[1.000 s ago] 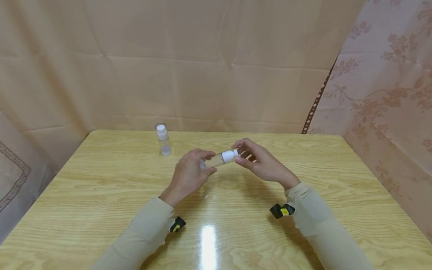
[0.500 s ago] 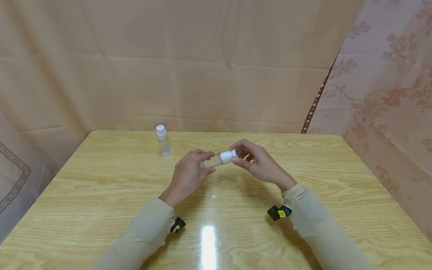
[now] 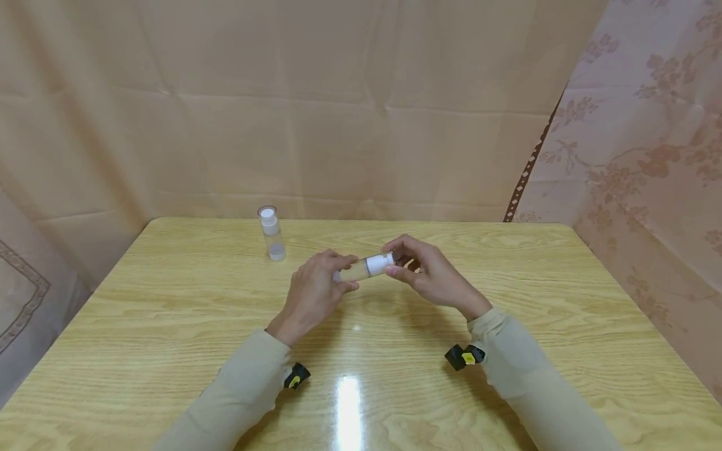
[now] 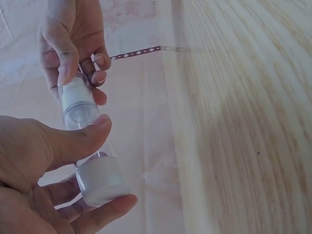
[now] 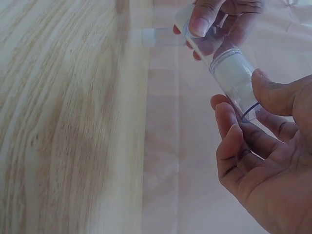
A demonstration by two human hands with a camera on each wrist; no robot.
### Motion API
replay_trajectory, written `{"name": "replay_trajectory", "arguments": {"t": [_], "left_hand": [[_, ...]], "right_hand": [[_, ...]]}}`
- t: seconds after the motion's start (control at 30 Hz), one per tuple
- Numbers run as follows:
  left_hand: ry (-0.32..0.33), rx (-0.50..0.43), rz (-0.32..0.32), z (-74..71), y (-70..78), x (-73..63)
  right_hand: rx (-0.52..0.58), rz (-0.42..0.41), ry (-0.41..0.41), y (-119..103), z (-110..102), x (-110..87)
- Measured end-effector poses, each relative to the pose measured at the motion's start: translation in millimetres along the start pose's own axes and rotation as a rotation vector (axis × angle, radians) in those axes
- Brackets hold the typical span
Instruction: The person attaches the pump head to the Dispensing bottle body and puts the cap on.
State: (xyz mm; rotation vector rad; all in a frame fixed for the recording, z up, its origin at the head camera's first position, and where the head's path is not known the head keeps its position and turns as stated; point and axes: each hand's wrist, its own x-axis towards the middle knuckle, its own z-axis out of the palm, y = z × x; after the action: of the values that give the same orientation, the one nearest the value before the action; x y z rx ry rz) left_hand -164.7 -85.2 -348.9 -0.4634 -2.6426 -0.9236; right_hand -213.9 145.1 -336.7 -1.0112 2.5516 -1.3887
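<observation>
Both hands hold a clear plastic pump bottle [image 3: 376, 264] above the table, tilted nearly on its side. My left hand [image 3: 316, 288] grips its lower end, thumb on one side and fingers on the other. In the left wrist view the white base [image 4: 102, 181] shows below that thumb. At the other end, my right hand [image 3: 431, 272] pinches the clear cap [image 5: 249, 111] between thumb and fingers. Through the cap a white pump top [image 5: 234, 73] is visible, and the cap appears to be on the bottle. Liquid inside cannot be made out.
A second, similar clear bottle [image 3: 273, 235] with a white top stands upright at the back left of the wooden table [image 3: 169, 326]. A beige curtain [image 3: 338, 125] hangs behind the table, and a flowered cloth [image 3: 648, 156] hangs on the right.
The right hand and the capped end of the bottle have shifted slightly left and down. Left hand nearly still, its grip kept; the standing bottle has stayed in place.
</observation>
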Motion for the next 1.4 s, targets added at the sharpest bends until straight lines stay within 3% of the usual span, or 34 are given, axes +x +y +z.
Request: {"name": "replay_trajectory", "arguments": {"t": [0.53,0.83,1.1,1.4], "left_hand": [[-0.007,-0.004,-0.004,0.9,-0.6,-1.3],[-0.037,-0.038,-0.038,2.5,1.3,1.8],[-0.025,-0.129,-0.131,6.1,0.9,5.6],[-0.004,-0.282,-0.226,10.0,-9.4,9.5]], "right_hand": [[-0.014,0.001,-0.014,-1.8,1.3,-1.2],[-0.052,0.025,-0.031,-3.0,-8.8,-1.9],[-0.106,0.066,-0.031,3.3,-22.3,-1.8],[-0.126,0.094,-0.079,4.9,-24.2,-2.8]]}}
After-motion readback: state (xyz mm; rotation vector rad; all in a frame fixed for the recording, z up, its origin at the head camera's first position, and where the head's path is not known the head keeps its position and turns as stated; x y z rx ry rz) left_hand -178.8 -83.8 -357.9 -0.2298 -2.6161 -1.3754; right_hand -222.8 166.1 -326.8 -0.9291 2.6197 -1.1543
